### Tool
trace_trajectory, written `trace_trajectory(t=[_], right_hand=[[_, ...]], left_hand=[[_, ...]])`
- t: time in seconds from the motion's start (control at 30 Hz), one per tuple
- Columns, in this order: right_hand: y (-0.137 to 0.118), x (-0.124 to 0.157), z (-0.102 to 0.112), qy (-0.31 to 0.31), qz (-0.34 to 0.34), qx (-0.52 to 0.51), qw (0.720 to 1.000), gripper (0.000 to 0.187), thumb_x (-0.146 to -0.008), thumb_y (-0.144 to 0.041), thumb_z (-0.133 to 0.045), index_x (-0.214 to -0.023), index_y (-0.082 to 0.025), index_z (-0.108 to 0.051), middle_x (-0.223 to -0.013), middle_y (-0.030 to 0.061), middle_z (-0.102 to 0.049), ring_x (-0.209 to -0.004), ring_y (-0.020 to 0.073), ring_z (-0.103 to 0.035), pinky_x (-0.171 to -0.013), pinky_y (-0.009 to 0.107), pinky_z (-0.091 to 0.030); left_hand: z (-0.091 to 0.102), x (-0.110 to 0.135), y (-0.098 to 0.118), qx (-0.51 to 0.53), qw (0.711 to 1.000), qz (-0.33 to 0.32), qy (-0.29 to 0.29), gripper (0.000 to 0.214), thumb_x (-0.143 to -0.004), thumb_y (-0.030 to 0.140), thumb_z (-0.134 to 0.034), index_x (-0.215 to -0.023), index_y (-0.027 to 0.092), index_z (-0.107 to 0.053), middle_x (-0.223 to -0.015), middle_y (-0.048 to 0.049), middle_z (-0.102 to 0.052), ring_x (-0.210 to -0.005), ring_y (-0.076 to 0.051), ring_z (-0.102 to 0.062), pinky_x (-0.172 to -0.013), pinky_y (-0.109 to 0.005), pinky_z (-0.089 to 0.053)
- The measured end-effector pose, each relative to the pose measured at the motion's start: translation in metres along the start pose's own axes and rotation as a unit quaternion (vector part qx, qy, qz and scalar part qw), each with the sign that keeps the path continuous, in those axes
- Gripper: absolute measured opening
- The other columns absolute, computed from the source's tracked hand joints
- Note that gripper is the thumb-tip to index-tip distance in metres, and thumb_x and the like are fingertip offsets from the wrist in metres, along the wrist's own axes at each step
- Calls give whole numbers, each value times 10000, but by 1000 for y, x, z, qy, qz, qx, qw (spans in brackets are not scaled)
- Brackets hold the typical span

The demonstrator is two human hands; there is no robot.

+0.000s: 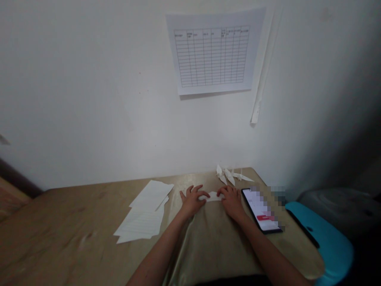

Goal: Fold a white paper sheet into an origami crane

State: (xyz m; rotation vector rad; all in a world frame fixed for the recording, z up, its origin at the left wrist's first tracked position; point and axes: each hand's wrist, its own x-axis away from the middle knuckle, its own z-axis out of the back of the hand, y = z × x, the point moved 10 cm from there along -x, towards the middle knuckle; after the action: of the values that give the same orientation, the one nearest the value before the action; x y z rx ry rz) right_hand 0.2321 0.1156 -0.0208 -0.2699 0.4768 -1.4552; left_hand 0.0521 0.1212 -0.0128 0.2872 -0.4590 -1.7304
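Note:
A small piece of folded white paper [213,196] lies on the table between my two hands. My left hand [193,200] has its thumb and index finger closed on the paper's left end, while its other fingers spread outward. At the right end, my right hand [231,200] presses the paper with its thumb and bent fingers. Parts of both ends are covered by the fingertips. Just beyond my right hand, several folded paper cranes [228,176] lie close together near the table's back edge.
Loose white paper sheets [143,216] overlap left of my left arm. A phone [262,210] with a lit screen lies right of my right hand. The brown-covered table [74,234] meets a wall bearing a printed grid sheet [214,55]. A turquoise object [324,238] stands beyond the right edge.

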Motion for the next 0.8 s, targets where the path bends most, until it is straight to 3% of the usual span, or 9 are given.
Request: trace_trajectory(t=[0.33,0.53,0.8], right_hand=[[-3,1,2,-4,4,-1,1000,457,-791,-64,-514,-1088,-335,-731,-1219,42,-617,-1285,263,-455,-1138,492,-228],[-18,5,15,31,63,-45,997,253,-855,-216,-590,-1003,-313,-772,-1157,39,-645,-1214,249,-511,-1160,461,-247],[-18,5,19,36,79,-53,995,131,-839,-237,-663,-854,-287,-783,-1131,41,-694,-1201,264,-552,-1168,495,-240]], left_hand=[[-3,1,-4,-7,1000,-23,14,394,-842,239,-626,-1130,491,-720,-1581,83,-459,-1533,-367,-225,-1137,-803,25],[2,5,5,-1,997,-40,59,220,-858,358,-709,-1053,448,-755,-1493,46,-553,-1491,-329,-288,-1159,-778,-10],[8,7,15,-5,991,-80,102,167,-859,303,-750,-977,419,-773,-1433,53,-606,-1452,-292,-348,-1188,-735,-4]])
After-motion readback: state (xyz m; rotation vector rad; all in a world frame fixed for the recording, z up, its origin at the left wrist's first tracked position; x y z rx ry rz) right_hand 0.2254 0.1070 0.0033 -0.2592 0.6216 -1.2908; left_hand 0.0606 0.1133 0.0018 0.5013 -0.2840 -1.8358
